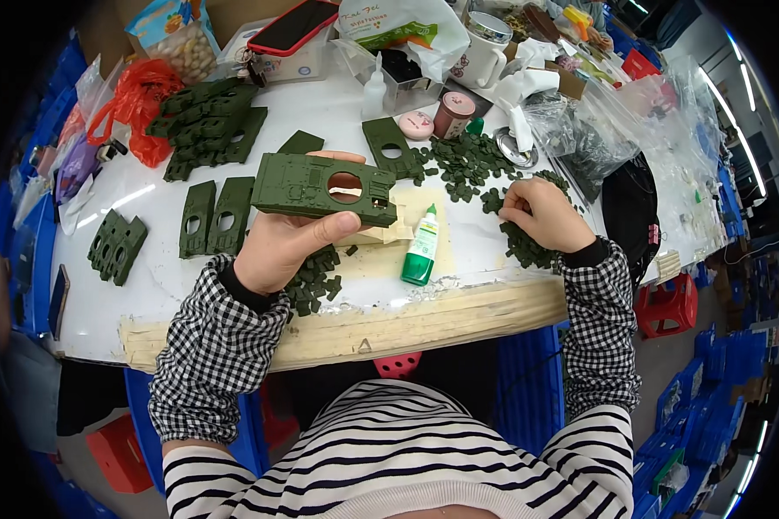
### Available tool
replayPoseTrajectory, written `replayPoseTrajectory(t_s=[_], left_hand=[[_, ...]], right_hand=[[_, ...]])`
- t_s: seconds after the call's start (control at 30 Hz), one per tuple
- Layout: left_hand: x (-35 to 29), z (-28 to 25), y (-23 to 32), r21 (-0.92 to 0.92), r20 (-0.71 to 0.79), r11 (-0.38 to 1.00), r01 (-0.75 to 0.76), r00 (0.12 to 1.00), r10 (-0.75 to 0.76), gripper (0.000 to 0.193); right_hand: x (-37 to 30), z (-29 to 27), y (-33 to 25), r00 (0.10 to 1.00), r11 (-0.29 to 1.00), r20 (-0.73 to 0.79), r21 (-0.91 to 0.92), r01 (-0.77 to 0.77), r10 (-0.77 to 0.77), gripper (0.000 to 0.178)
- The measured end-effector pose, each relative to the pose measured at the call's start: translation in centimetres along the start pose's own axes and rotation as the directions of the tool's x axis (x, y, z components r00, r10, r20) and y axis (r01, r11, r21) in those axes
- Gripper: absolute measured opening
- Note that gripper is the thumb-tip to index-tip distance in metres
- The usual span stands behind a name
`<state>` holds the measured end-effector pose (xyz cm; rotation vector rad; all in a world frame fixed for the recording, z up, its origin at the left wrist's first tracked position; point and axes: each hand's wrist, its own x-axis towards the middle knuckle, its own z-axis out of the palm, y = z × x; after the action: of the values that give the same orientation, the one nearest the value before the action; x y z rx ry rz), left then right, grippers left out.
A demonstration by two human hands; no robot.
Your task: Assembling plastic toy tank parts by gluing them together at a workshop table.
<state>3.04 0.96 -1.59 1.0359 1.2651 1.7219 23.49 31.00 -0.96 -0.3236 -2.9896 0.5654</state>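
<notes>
My left hand [287,245] is closed around a dark green plastic model tank hull [299,184], holding it up above the table with the thumb along its near edge. A round hole pierces the hull's top. Over a pile of small green plastic parts [530,248] at the right, my right hand [545,213] has its fingertips pinched together; what they hold, if anything, is hidden. Between the hands a green-and-white glue bottle [422,246] lies with its nozzle pointing away. More small green parts [313,281] are heaped just below my left hand.
Several similar hulls [227,216] lie on the left, with a stack of them [203,121] behind. Another small-parts pile [472,160] spreads near a pink round tin [416,125]. A phone [292,28], white mug [478,62] and plastic bags [571,130] crowd the back.
</notes>
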Motion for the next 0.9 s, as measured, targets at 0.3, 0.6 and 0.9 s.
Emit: replayPoseTrajectory(t_s=[0.3, 0.6, 0.9], left_hand=[[0.3, -0.2, 0.4, -0.153, -0.026, 0.988, 0.028, 0.999, -0.032, 0.066], [0.5, -0.1, 0.9, -0.180, -0.101, 0.983, 0.029, 0.994, -0.048, 0.067], [0.6, 0.0, 0.4, -0.139, -0.148, 0.988, 0.067, 0.985, -0.087, 0.067]], right_hand=[[3.6, -3.3, -9.2, 0.896, 0.894, -0.437, 0.366, 0.258, -0.079, 0.011], [5.2, -0.5, -11.9, 0.960, 0.684, -0.248, 0.678, 0.268, -0.131, 0.022], [5.5, 0.8, -10.8, 0.920, 0.768, -0.347, 0.534, 0.353, -0.182, 0.013]])
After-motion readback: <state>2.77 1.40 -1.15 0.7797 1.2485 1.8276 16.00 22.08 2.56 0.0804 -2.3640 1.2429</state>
